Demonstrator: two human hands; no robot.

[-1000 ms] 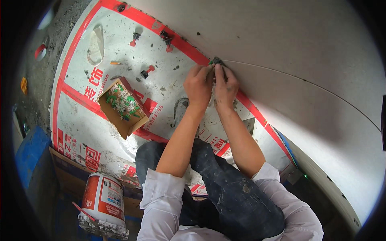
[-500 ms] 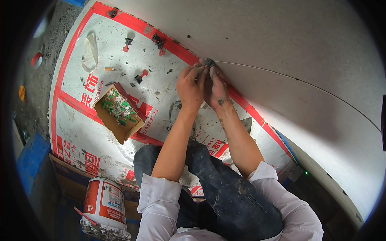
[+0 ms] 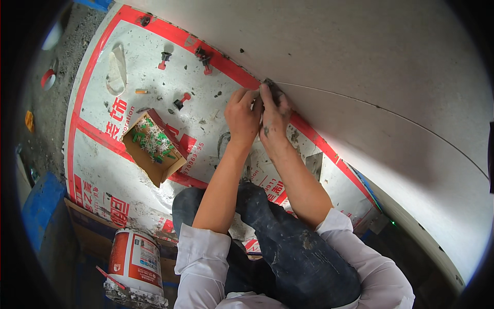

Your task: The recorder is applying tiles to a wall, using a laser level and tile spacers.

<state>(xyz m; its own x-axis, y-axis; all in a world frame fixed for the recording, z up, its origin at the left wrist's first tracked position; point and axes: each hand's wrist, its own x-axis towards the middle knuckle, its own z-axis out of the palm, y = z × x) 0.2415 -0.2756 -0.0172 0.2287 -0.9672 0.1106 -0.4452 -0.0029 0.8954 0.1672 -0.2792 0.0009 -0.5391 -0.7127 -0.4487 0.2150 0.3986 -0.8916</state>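
Grey tile (image 3: 360, 67) fills the upper right of the head view, and both hands sit together at its lower edge, right where a thin joint line starts. The left hand (image 3: 243, 114) is curled, fingers narrow; the right hand (image 3: 275, 116) presses its fingertips onto a small dark piece (image 3: 269, 84) at the tile edge. Whether that piece is pinched or only pushed, I cannot tell. Over the last second the hands stay on the same spot while the view drifts, so the floor items now sit higher and further left; the work at that joint looks ongoing, not finished.

Below the fingers lies a white protective sheet (image 3: 103, 170) with broad red bands and red lettering. Left of the fingers, 1 open cardboard box (image 3: 153, 147) holds small green and white pieces. Up and left of the fingers, 3 red-and-black clips (image 3: 181, 100) lie loose. Well below, near the left elbow, stands 1 round tub (image 3: 135, 260) with a red and white label.
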